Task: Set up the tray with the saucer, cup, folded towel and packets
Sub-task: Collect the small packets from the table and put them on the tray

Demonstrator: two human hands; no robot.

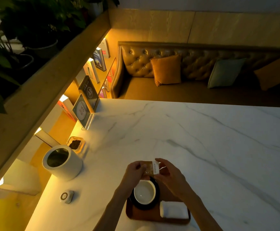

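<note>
On the brown tray [130, 212] at the near edge lie a folded white towel [174, 210] and an empty white cup [144, 192] on a black saucer [156, 195], beyond which the left hand [135, 171] and right hand [170, 174] together pinch brown packets [150, 168] above the tray's far end, with an empty white cylindrical container [61, 161] farther left.
</note>
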